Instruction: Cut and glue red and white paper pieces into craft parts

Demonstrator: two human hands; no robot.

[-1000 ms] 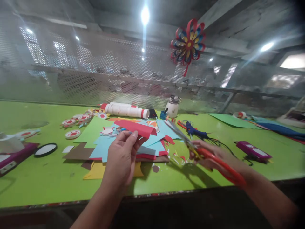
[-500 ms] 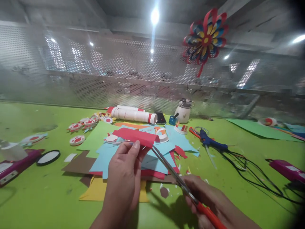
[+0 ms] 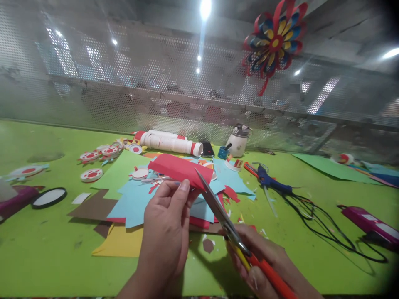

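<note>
Pinching folded red paper with my left hand; at four o'clock, my right hand, fingers curled, grips orange-handled scissors, tips at the paper.

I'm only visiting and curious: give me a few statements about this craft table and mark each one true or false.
1. The left hand pinches a folded red paper. True.
2. The right hand holds scissors with blue handles. False: the handles are orange-red.
3. The scissors' blades meet the red paper's right edge. True.
4. The table is white. False: it is green.
5. A paper flower hangs above the table. True.
</note>
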